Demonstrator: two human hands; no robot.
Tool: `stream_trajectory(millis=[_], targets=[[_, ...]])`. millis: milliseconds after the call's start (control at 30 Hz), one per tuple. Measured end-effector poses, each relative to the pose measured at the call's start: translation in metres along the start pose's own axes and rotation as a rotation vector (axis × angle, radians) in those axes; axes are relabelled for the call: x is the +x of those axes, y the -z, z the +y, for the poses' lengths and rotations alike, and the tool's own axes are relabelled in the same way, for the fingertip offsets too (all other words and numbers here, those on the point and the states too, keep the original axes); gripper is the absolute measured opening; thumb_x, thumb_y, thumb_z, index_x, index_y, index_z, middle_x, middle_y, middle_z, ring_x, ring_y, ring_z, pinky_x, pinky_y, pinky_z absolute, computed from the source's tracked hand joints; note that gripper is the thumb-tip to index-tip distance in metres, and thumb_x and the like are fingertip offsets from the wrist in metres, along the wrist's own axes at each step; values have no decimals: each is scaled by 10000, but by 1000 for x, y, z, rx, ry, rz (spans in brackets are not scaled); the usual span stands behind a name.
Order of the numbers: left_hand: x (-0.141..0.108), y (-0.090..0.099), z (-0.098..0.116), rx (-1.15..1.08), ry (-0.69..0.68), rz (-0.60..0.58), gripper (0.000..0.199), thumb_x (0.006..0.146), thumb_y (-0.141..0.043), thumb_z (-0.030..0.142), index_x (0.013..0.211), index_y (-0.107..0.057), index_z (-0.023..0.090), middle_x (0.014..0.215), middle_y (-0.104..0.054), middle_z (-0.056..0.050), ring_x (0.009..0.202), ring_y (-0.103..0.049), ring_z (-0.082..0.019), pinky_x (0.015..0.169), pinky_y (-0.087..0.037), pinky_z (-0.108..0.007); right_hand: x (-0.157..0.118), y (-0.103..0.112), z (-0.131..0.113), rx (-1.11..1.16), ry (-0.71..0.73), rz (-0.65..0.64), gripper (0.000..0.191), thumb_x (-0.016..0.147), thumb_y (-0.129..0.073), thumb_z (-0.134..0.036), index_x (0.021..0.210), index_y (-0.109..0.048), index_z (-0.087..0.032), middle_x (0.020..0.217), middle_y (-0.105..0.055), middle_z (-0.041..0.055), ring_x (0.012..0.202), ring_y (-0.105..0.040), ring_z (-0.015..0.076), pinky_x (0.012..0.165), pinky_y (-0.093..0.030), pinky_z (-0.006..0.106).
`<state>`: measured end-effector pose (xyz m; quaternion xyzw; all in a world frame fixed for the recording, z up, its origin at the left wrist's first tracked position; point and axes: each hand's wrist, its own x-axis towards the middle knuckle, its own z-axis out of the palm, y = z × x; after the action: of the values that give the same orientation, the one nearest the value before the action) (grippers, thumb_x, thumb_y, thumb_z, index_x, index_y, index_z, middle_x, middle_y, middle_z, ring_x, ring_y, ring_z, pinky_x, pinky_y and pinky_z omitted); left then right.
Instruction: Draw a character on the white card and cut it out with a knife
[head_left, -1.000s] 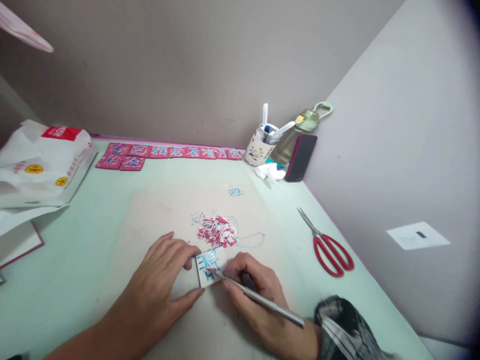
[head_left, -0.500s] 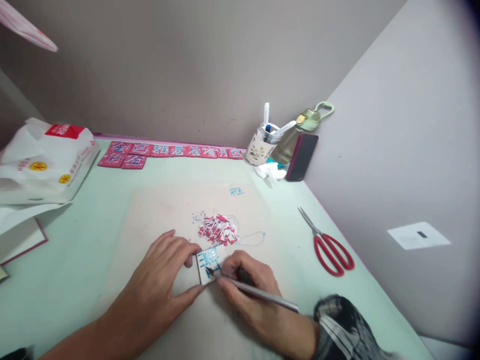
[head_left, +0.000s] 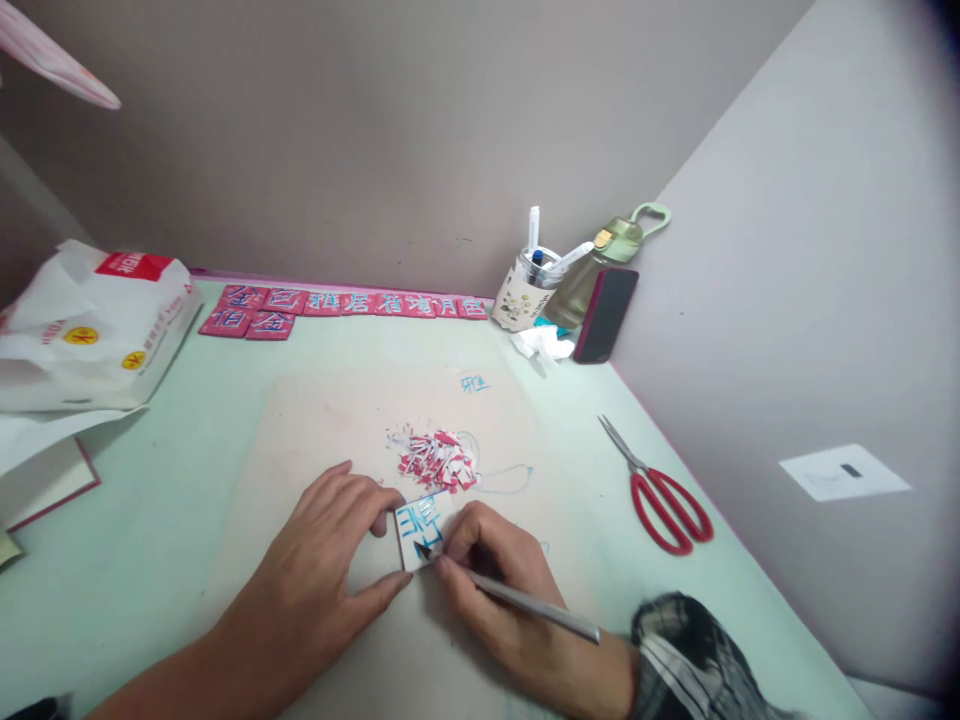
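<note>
A small white card point(head_left: 417, 530) with blue written characters lies on the beige sheet point(head_left: 315, 420). My left hand point(head_left: 319, 560) pinches its left side, with the index finger at the upper corner and the thumb at the lower one. My right hand point(head_left: 502, 575) grips a slim metal craft knife point(head_left: 529, 600) like a pen. The knife's dark pointed blade touches or hovers over the blue strokes near the card's lower part. Just beyond the card sits a pile of red and white scraps point(head_left: 439, 460).
Red-handled scissors point(head_left: 660, 490) lie at the right. Red character tiles point(head_left: 360, 303) line the back edge. A pen jar point(head_left: 525, 290), a crumpled tissue point(head_left: 544, 345), a green bottle point(head_left: 615, 240) and a phone point(head_left: 607, 315) stand back right. A white bag point(head_left: 112, 330) is at left.
The knife's tip has shifted slightly right and down across the card, and its handle end has dropped a little. My left hand keeps its hold on the card.
</note>
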<state>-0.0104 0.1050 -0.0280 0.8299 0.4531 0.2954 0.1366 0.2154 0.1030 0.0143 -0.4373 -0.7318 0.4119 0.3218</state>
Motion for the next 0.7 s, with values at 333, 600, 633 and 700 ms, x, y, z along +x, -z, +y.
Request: stream_trajectory(millis=[333, 600, 633, 700], targets=[[-2, -2, -1, -22, 31, 9, 401, 902, -698, 282, 1251, -500, 275, 1044, -665, -12, 1049, -665, -279, 1155, -406, -594, 1, -1, 0, -77, 41, -20, 147, 892, -535, -136, 812, -457, -232, 738, -515, -41, 629, -436, 115, 600, -350, 249], [-2, -2, -1, -62, 54, 26, 398, 878, -726, 274, 1226, -534, 284, 1007, -661, 5, 1023, -658, -266, 1172, -399, -576, 5, -3, -5, -81, 36, -48, 156, 896, -502, -154, 797, -417, -238, 719, -482, -39, 618, -415, 124, 588, -333, 268], [-2, -2, -1, -68, 55, 23, 397, 876, -731, 275, 1224, -539, 283, 1003, -659, 7, 1022, -658, -266, 1172, -399, -573, 5, -2, -7, -78, 27, -56, 155, 899, -499, -159, 796, -414, -239, 716, -478, -40, 618, -414, 125, 589, -334, 269], [-2, -2, -1, -78, 51, 21, 398, 873, -743, 280, 1217, -543, 281, 998, -654, 10, 1018, -658, -268, 1167, -400, -573, 6, -1, -9, -68, 18, -71, 156, 900, -498, -163, 794, -412, -239, 720, -477, -39, 622, -417, 126, 592, -336, 269]])
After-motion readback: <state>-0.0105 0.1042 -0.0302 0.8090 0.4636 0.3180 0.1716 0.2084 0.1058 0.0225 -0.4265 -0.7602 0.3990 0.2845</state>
